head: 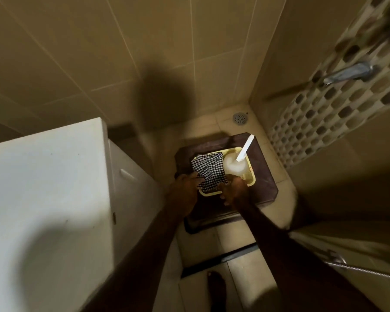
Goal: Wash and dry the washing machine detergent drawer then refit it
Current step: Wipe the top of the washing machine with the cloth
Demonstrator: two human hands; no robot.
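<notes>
Seen from above, the person's left hand (187, 181) pinches the near edge of a black-and-white checked cloth (208, 171), while the right hand (234, 190) rests at the near rim of a yellow plastic basket (250, 176); whether its fingers are curled is too blurred to tell. The cloth lies in the basket beside a white bottle (233, 165) with a long white spout, all on a dark brown stool (263, 192) on the tiled floor. A white washing machine (43, 188) stands at the left; the detergent drawer cannot be made out.
</notes>
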